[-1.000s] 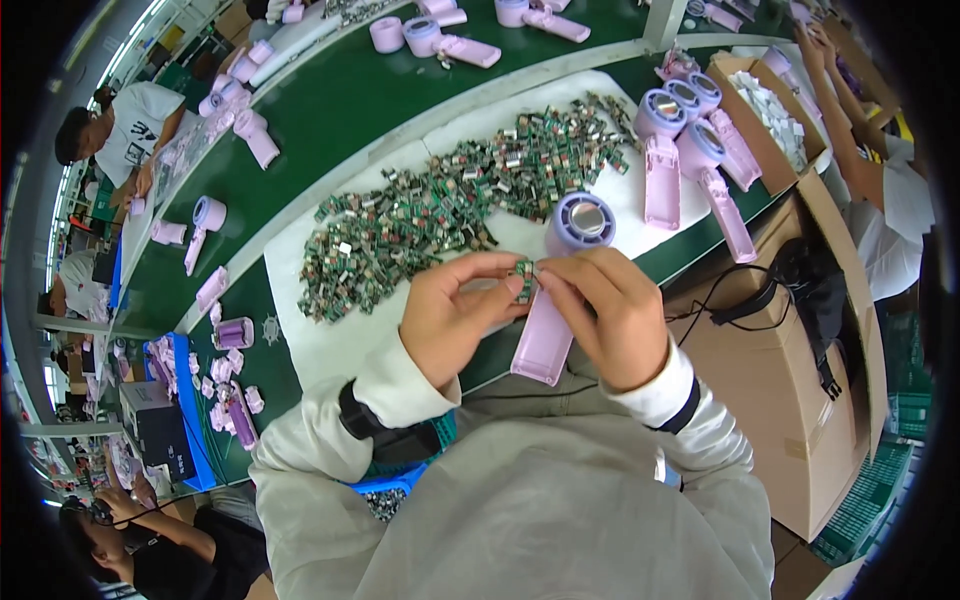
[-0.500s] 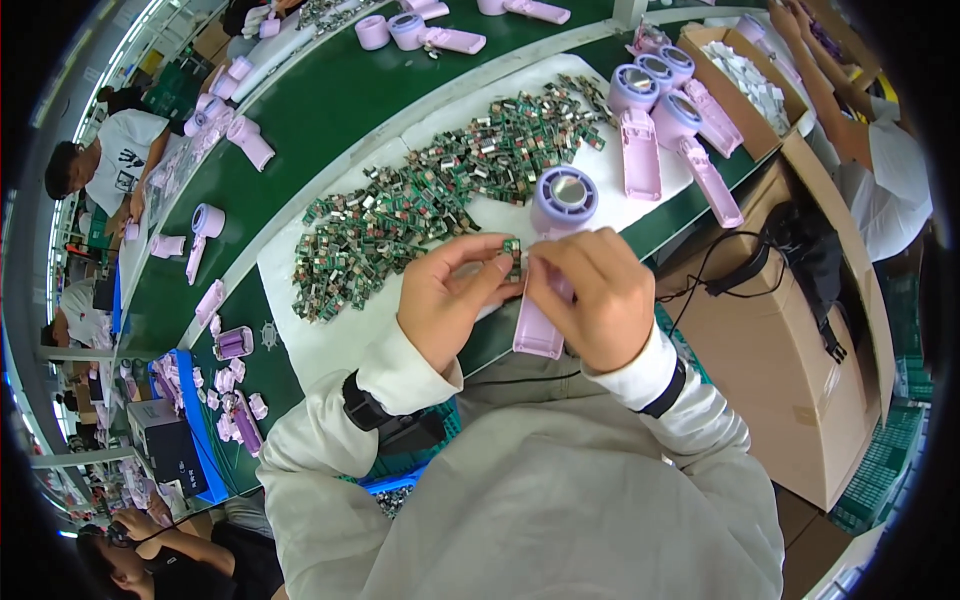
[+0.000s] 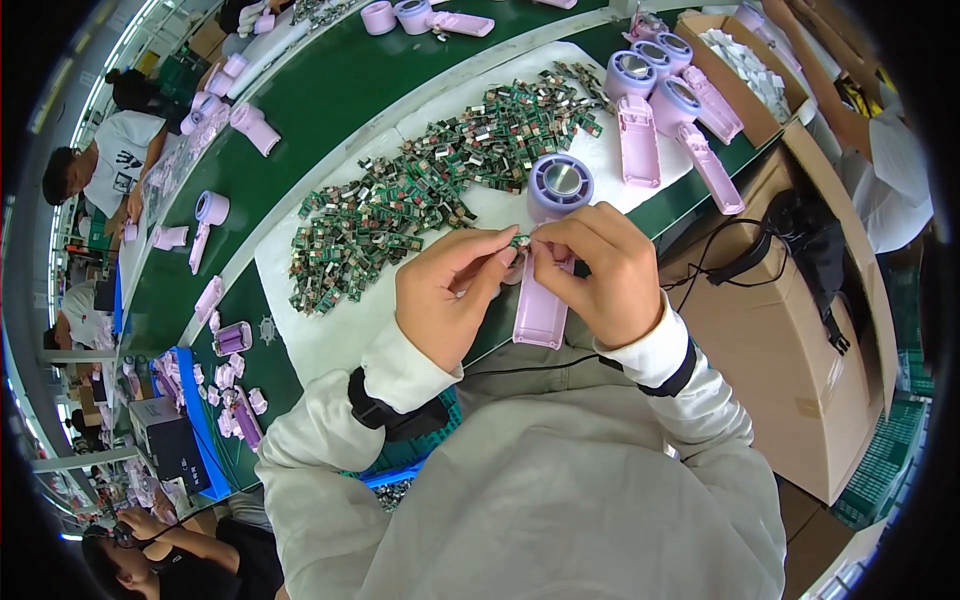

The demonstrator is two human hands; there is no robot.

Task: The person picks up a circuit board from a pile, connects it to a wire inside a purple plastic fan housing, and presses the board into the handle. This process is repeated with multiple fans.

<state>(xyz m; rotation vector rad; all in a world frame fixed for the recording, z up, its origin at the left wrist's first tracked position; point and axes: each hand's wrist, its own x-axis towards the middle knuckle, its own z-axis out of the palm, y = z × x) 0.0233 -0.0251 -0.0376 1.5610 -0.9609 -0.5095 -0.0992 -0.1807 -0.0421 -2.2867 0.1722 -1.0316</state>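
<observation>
My left hand is closed, pinching a small green circuit board between thumb and fingertips. Close against that board, my right hand has thumb and forefinger pressed together; whatever they grip is too small to make out. Below both hands lies a handheld fan with a lilac round head and an open pink handle shell pointing toward me. My fingers partly cover the joint between head and handle. A large heap of similar circuit boards spreads over the white sheet just beyond my left hand.
More lilac fans with pink handles sit at the far right beside a cardboard box of white pieces. A large carton stands at my right. Pink parts and a blue bin are at left. Other people work around the benches.
The board in my left hand has tilted and shows less of its face. My right fingertips have shifted closer to it. The whole view has moved slightly.
</observation>
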